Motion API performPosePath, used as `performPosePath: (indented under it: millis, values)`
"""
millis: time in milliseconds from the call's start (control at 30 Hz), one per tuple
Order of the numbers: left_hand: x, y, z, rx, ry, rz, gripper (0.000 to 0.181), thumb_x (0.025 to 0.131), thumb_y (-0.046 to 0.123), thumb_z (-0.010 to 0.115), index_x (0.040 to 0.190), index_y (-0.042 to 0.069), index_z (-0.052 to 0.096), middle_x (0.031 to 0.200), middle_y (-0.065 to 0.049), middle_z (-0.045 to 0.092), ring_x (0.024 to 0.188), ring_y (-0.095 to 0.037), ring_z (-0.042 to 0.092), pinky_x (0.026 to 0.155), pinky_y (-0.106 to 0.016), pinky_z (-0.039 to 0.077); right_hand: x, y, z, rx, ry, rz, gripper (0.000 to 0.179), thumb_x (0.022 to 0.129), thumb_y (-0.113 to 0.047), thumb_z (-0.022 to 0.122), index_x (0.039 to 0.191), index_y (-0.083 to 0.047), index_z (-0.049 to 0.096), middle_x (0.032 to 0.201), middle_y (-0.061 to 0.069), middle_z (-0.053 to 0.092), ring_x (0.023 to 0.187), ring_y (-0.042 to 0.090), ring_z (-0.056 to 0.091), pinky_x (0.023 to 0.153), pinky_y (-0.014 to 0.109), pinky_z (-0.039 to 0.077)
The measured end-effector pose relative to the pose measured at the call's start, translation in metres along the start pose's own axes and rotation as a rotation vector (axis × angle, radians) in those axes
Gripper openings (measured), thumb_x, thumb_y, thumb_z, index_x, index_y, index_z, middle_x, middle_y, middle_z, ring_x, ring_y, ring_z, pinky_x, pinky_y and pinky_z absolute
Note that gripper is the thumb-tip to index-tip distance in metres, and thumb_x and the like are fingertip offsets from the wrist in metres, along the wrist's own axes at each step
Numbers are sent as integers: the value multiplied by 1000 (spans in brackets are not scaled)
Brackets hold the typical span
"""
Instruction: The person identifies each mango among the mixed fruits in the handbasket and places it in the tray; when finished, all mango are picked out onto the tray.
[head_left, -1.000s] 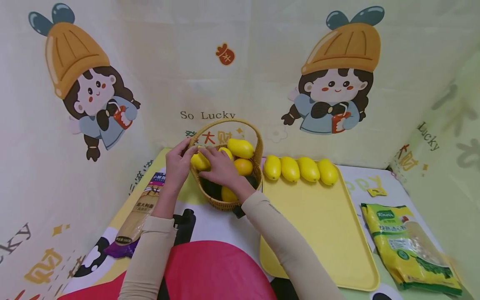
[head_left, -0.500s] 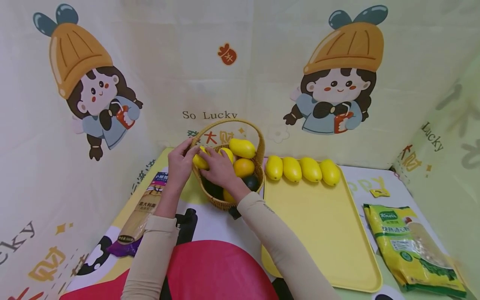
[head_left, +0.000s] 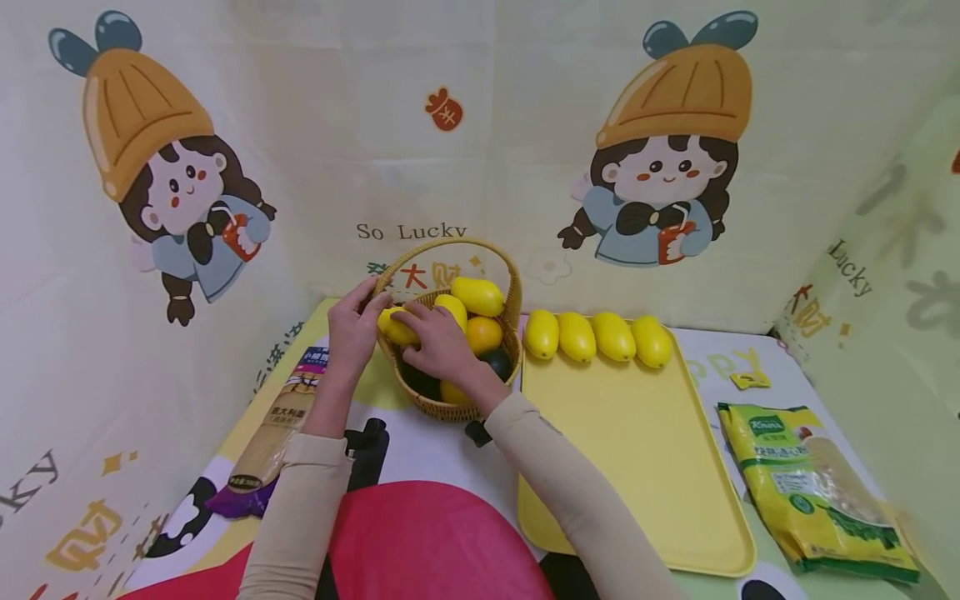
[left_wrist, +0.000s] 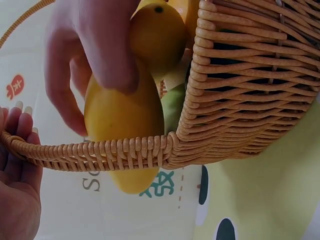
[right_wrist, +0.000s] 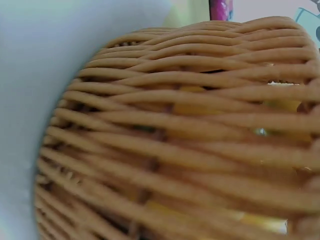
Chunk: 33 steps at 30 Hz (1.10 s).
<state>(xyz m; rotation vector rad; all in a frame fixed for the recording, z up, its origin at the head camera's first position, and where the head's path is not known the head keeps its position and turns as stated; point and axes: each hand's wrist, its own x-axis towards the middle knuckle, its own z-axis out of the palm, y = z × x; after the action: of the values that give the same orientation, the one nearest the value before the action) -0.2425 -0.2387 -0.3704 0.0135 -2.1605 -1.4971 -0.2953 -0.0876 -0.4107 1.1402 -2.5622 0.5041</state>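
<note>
Pinching right hand (head_left: 441, 343): clamped on a half-covered yellow mango (head_left: 396, 327) at the basket's (head_left: 444, 410) left rim.
Left hand (head_left: 352, 333): touched the handle (head_left: 452, 242); could not tell whether closed.
Right wrist view: showed blurred wicker (right_wrist: 175, 115).
Yellow-green bag (head_left: 813, 492): read "Knorr".
Backdrop (head_left: 517, 125): read "So Lucky", "Lucky" at right.

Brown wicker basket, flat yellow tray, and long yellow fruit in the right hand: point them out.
Brown wicker basket (left_wrist: 248, 92): left wrist view, woven wall.
Flat yellow tray (head_left: 637, 454): head view, bare surface.
Long yellow fruit (left_wrist: 122, 114): left wrist view, middle.
</note>
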Motion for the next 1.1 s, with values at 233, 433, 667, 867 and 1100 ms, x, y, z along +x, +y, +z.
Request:
performPosePath:
  millis: [233, 433, 667, 867, 1100]
  values:
    - [0, -2, 2, -29, -4, -3, 45, 100, 32, 58, 143, 16, 55, 123, -15, 68, 101, -6, 66, 98, -31, 55, -19, 5, -8, 72, 55, -49, 51, 88, -23, 61, 139, -24, 57, 145, 3, 54, 129, 21, 52, 117, 36, 35]
    - [0, -3, 2, -37, -15, -15, 43, 101, 29, 58, 142, 17, 56, 121, -16, 68, 101, -6, 64, 100, -30, 54, -38, 10, -14, 137, 105, -75, 53, 88, -16, 59, 140, -25, 57, 149, 4, 50, 133, 23, 49, 118, 36, 35]
    - [1, 3, 2, -10, 2, -18, 40, 101, 25, 58, 140, 14, 58, 121, -17, 69, 97, -3, 64, 96, -22, 55, -58, 14, -24, 217, 136, -99, 55, 86, -13, 61, 139, -25, 58, 151, 2, 48, 134, 22, 50, 114, 36, 42]
    - [-8, 26, 1, -22, -4, -27, 37, 101, 20, 58, 137, 10, 61, 121, -19, 68, 94, -2, 63, 91, -16, 55, -80, 19, -37, 297, 220, -143, 53, 83, -10, 62, 135, -21, 62, 146, 5, 54, 127, 24, 55, 105, 37, 49]
    - [-12, 36, 0, -17, 5, -27, 36, 101, 20, 59, 135, 9, 62, 117, -19, 69, 91, 1, 63, 88, -14, 54, -112, 36, -47, 349, 266, -111, 55, 83, -8, 62, 136, -21, 61, 147, 3, 53, 133, 21, 51, 109, 39, 46]
